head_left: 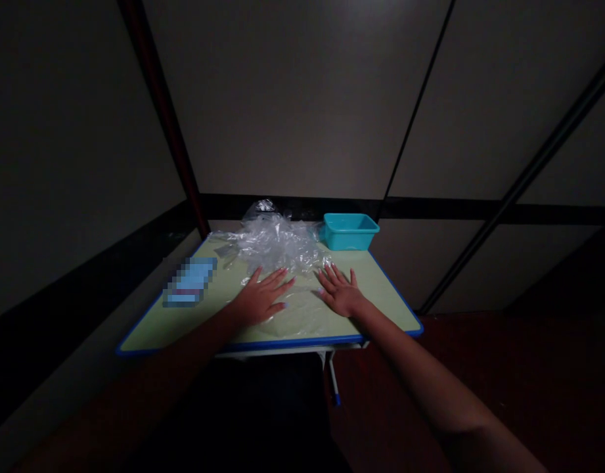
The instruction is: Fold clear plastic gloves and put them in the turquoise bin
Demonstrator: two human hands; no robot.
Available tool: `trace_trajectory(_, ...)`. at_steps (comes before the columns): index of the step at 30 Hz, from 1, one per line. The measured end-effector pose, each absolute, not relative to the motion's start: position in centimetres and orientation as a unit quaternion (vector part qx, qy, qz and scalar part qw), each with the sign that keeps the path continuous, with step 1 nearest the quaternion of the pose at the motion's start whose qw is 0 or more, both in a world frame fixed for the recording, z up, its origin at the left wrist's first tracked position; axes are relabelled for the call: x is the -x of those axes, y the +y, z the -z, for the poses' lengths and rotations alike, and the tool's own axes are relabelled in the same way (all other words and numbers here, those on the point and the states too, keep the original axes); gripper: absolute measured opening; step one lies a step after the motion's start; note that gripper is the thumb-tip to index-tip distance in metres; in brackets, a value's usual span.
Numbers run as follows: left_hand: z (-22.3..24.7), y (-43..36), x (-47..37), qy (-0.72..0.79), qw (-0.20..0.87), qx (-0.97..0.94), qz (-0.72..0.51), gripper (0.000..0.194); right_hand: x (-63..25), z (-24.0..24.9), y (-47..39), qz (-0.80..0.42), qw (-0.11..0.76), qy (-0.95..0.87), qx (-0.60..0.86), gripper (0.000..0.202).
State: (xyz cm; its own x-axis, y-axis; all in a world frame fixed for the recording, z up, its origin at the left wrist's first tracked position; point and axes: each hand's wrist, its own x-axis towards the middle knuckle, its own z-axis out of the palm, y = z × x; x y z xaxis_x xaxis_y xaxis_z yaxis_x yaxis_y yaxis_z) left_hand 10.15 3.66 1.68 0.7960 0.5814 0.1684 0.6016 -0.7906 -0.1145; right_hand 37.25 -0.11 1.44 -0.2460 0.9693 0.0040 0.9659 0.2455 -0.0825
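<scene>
My left hand [263, 299] lies with fingers spread on a clear plastic sheet or bag [302, 315] near the front of the table. To its right, my right hand [340, 290] is also spread, palm down, its fingers over the edge of the same thin plastic. Neither hand holds anything. Just beyond my fingertips is a crumpled heap of clear plastic bags [277, 243]. A turquoise basket [350, 240] stands at the back right of the heap; its inner floor is hidden.
The pale green table [385, 309] has a blue rim. A pixelated flat blue item [191, 282] lies at its left side. Panelled walls [292, 98] rise behind and to the left. A white table leg with a blue foot shows below.
</scene>
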Motion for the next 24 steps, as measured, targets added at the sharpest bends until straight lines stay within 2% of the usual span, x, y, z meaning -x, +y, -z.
trace_trajectory(6,-3.7,2.3,-9.3,-0.394,0.135,0.899,0.139,0.06,-37.6,-0.8,0.0,0.001,0.078,-0.774,0.628,0.062)
trace_trajectory(10,-3.6,0.6,-8.5,-0.456,0.075,0.877,0.135,0.057,-37.0,-0.8,-0.4,0.022,0.098,-0.778,0.62,0.058)
trace_trajectory(16,-0.9,-0.2,-7.3,-0.483,-0.028,0.87,0.093,0.06,-35.1,-1.2,-1.8,-0.007,0.102,-0.812,0.575,0.058)
trace_trajectory(18,-0.1,0.3,-6.9,-0.497,-0.073,0.854,0.135,0.06,-34.9,-1.3,-2.1,-0.011,0.107,-0.809,0.578,0.059)
trace_trajectory(21,0.5,1.3,-6.2,-0.517,-0.142,0.803,0.26,0.057,-34.8,-1.3,-2.1,-0.023,0.106,-0.808,0.579,0.059)
trace_trajectory(24,0.7,2.0,-5.4,-0.535,-0.162,0.761,0.329,0.058,-34.8,-1.2,-1.9,-0.04,0.096,-0.811,0.576,0.058)
